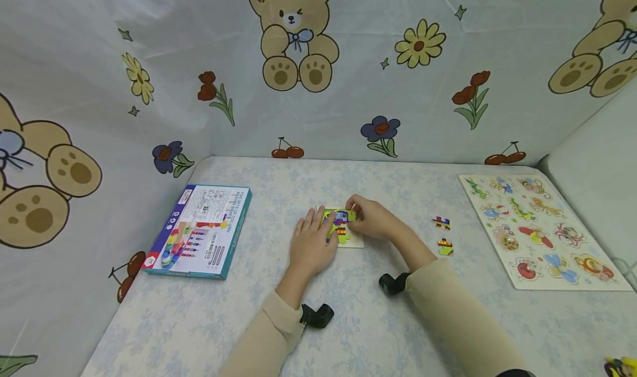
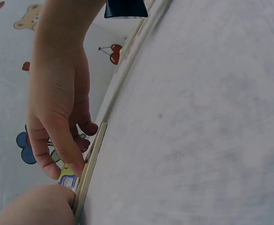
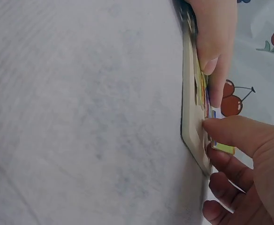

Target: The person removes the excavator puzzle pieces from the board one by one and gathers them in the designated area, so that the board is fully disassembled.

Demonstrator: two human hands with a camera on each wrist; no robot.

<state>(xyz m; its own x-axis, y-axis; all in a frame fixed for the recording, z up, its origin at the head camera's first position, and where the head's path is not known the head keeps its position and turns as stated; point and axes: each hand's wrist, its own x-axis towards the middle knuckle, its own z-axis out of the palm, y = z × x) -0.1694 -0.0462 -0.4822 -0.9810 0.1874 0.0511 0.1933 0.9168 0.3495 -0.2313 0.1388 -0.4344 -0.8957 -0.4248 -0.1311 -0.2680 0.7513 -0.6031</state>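
A small jigsaw board [image 1: 355,242] with a pale frame lies mid-table, holding brightly coloured pieces with a yellow-green ground. My left hand [image 1: 312,245] rests on its left side, fingers extended over the pieces and thumb toward the middle. At the upper right of the board, my right hand [image 1: 375,220] pinches a puzzle piece [image 3: 225,148] between thumb and forefinger. In the right wrist view this piece sits slightly tilted at the board's surface; its picture is mostly hidden by fingers. Two loose puzzle pieces lie right of that hand, one purple-and-yellow [image 1: 441,223], the other green-and-red [image 1: 445,248].
A flat toy box [image 1: 206,228] lies on the left of the table. To the right lies a large board of insect pictures [image 1: 552,233]. A yellow-and-black object [image 1: 620,367] shows at the lower right corner. Patterned cloth [image 1: 348,100] hangs behind the table.
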